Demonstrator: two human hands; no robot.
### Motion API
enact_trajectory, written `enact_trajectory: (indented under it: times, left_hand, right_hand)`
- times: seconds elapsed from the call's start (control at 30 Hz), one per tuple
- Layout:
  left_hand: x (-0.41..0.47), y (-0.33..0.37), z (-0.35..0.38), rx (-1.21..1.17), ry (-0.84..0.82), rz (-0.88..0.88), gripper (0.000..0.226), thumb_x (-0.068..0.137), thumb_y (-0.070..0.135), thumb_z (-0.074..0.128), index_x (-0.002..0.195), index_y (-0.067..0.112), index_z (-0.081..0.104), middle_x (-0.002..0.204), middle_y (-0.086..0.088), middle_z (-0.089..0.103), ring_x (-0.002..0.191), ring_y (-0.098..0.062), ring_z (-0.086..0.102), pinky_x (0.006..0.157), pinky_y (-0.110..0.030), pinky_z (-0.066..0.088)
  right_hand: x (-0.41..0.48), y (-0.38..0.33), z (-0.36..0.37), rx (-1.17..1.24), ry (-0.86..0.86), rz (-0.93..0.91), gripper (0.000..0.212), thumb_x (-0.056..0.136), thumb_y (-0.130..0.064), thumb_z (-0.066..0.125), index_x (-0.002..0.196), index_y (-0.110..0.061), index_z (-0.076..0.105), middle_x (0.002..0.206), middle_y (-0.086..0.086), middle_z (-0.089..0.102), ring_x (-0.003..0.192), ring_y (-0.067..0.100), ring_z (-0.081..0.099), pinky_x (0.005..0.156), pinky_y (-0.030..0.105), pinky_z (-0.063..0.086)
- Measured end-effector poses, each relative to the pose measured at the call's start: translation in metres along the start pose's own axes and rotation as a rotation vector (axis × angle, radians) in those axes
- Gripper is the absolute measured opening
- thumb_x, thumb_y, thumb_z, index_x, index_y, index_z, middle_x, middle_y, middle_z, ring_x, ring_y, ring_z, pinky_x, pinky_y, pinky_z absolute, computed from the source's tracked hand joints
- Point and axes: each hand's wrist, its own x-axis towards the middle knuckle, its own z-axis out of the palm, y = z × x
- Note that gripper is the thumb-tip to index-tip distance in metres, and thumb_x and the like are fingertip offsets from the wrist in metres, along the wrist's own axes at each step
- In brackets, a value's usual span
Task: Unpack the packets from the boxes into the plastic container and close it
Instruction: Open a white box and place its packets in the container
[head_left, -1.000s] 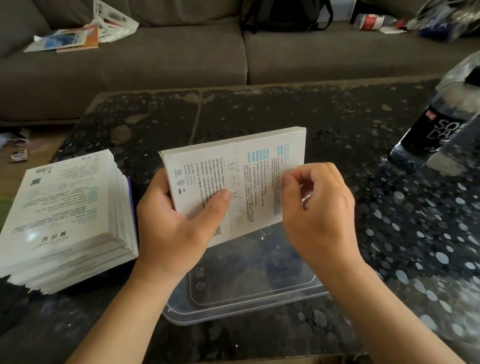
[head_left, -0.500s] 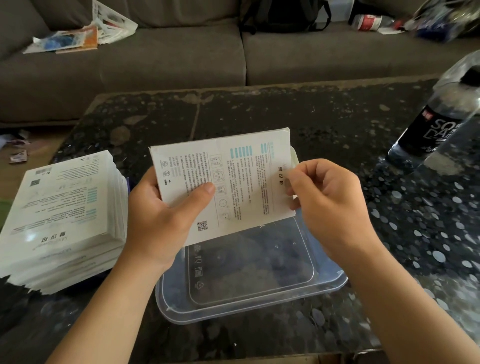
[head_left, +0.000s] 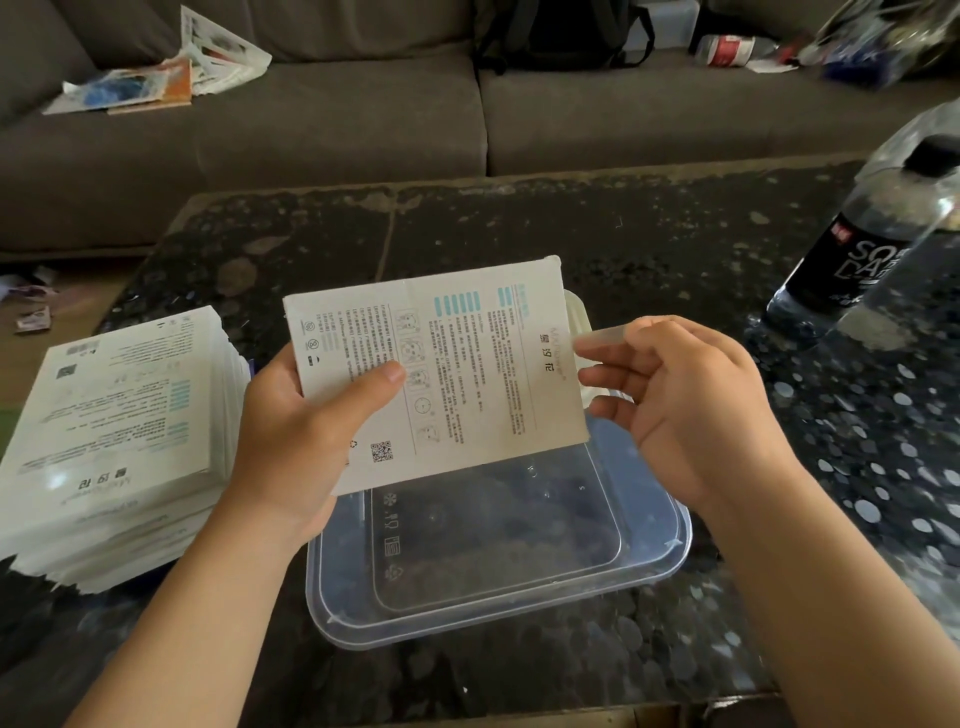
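My left hand (head_left: 291, 447) grips a flat white box (head_left: 457, 364) printed with text and a QR code, and holds it tilted above a clear plastic container (head_left: 670, 545) on the dark speckled table (head_left: 519, 228). The box's right end flap (head_left: 577, 312) stands open. My right hand (head_left: 691, 415) is at that open end with its digits spread. Its fingertips meet the box's edge, and what they hold is not clear. Through the clear walls the container looks empty. A stack of white packs (head_left: 119, 441) lies to the left of my left hand.
A large soda water bottle (head_left: 872, 249) with a dark label stands at the table's right side. Behind the table is a grey sofa (head_left: 363, 119) with papers (head_left: 156, 78), a black backpack (head_left: 561, 31) and clutter on it. Scraps lie on the floor at far left.
The box has shifted left and tilted over the container. Its right end flap has come open, and my right hand has gone from a closed pinch on that end to spread fingers.
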Motion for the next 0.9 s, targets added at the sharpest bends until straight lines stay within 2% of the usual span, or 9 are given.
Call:
enact_trajectory:
  times: [0.13, 0.23, 0.33, 0.43, 0.53, 0.7, 0.83, 0.9]
  left_hand:
    - [0.000, 0.001, 0.000, -0.009, -0.012, -0.015, 0.045, 0.076, 0.026, 0.076, 0.120, 0.021, 0.071, 0.119, 0.002, 0.077, 0.112, -0.023, 0.073, 0.092, -0.058, 0.060]
    - [0.001, 0.000, 0.000, -0.008, -0.014, -0.013, 0.045, 0.076, 0.027, 0.076, 0.120, 0.021, 0.070, 0.119, 0.002, 0.077, 0.112, -0.023, 0.073, 0.092, -0.057, 0.060]
    - [0.000, 0.000, 0.001, -0.003, -0.023, -0.009, 0.047, 0.076, 0.026, 0.076, 0.122, 0.020, 0.070, 0.119, 0.002, 0.077, 0.113, -0.024, 0.073, 0.092, -0.057, 0.059]
    - [0.000, 0.000, 0.001, -0.004, -0.033, -0.001, 0.045, 0.076, 0.024, 0.076, 0.121, 0.019, 0.070, 0.119, 0.001, 0.077, 0.113, -0.024, 0.073, 0.092, -0.057, 0.059]
    - [0.000, 0.001, 0.001, -0.010, -0.036, -0.002, 0.045, 0.076, 0.024, 0.075, 0.121, 0.018, 0.070, 0.119, 0.000, 0.077, 0.113, -0.025, 0.073, 0.092, -0.057, 0.059]
    - [0.000, 0.001, 0.000, -0.014, -0.054, -0.018, 0.043, 0.076, 0.024, 0.075, 0.119, 0.021, 0.070, 0.119, 0.000, 0.077, 0.112, -0.024, 0.074, 0.092, -0.057, 0.059]
    - [0.001, 0.001, -0.001, -0.024, -0.058, -0.033, 0.045, 0.077, 0.025, 0.075, 0.121, 0.021, 0.070, 0.121, -0.001, 0.076, 0.114, -0.027, 0.073, 0.094, -0.061, 0.057]
    - [0.001, 0.002, -0.002, -0.025, -0.059, -0.039, 0.045, 0.077, 0.025, 0.075, 0.121, 0.022, 0.071, 0.120, -0.001, 0.076, 0.114, -0.027, 0.073, 0.094, -0.061, 0.057]
  right_hand:
    - [0.002, 0.002, 0.000, -0.017, 0.095, 0.001, 0.021, 0.101, -0.012, 0.050, 0.082, -0.008, 0.058, 0.092, 0.016, 0.076, 0.077, 0.027, 0.068, 0.065, 0.038, 0.056]
    - [0.001, 0.005, 0.002, -0.152, 0.065, -0.075, 0.015, 0.096, -0.023, 0.065, 0.098, -0.008, 0.062, 0.092, 0.010, 0.075, 0.080, 0.024, 0.072, 0.068, 0.039, 0.060]
    - [-0.001, 0.009, 0.003, -0.314, -0.046, -0.107, 0.033, 0.088, -0.030, 0.074, 0.114, -0.014, 0.062, 0.098, 0.006, 0.075, 0.088, 0.020, 0.075, 0.072, 0.042, 0.063]
    - [-0.003, 0.010, 0.005, -0.397, -0.044, -0.141, 0.023, 0.088, -0.026, 0.074, 0.099, -0.007, 0.067, 0.096, 0.006, 0.075, 0.088, 0.019, 0.076, 0.069, 0.040, 0.064]
    - [-0.004, 0.005, 0.003, -0.322, -0.034, -0.119, 0.019, 0.093, -0.014, 0.068, 0.085, 0.002, 0.062, 0.087, 0.005, 0.077, 0.084, 0.019, 0.076, 0.063, 0.031, 0.061]
    - [-0.004, 0.001, -0.001, -0.235, -0.046, -0.020, 0.022, 0.098, -0.011, 0.061, 0.079, -0.001, 0.057, 0.089, 0.006, 0.078, 0.084, 0.023, 0.076, 0.067, 0.031, 0.060]
    - [-0.001, 0.000, -0.004, -0.187, -0.099, -0.010, 0.016, 0.096, -0.014, 0.064, 0.093, 0.001, 0.060, 0.093, 0.008, 0.078, 0.086, 0.027, 0.076, 0.070, 0.034, 0.059]
    - [0.000, 0.000, -0.006, -0.199, -0.162, -0.012, 0.029, 0.088, -0.017, 0.072, 0.109, -0.001, 0.060, 0.098, 0.010, 0.077, 0.090, 0.029, 0.075, 0.072, 0.037, 0.059]
